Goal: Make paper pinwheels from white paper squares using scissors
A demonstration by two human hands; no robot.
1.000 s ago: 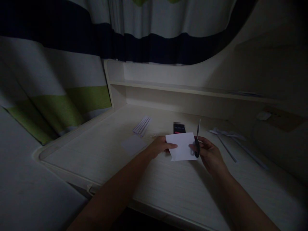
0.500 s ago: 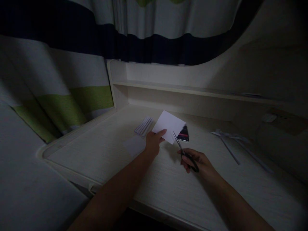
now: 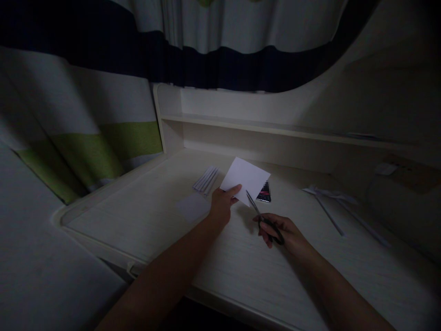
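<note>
My left hand (image 3: 222, 205) pinches the lower corner of a white sheet of paper (image 3: 247, 178) and holds it tilted above the desk (image 3: 241, 257). My right hand (image 3: 282, 232) grips the dark handles of a pair of scissors (image 3: 263, 219). The scissor blades point up and left, their tips at the paper's lower edge. A small dark device with a lit screen (image 3: 264, 193) lies on the desk just behind the paper, partly hidden by it.
A stack of narrow paper strips (image 3: 206, 179) lies left of the paper, and a pale flat piece (image 3: 191, 207) sits near my left wrist. Long rolled paper sticks (image 3: 330, 204) lie to the right. A shelf (image 3: 275, 131) runs along the back; a striped curtain (image 3: 86, 138) hangs left.
My left hand lifted the paper up and to the left, off the desk. My right hand dropped toward me and turned the scissors from upright to pointing at the paper's lower edge.
</note>
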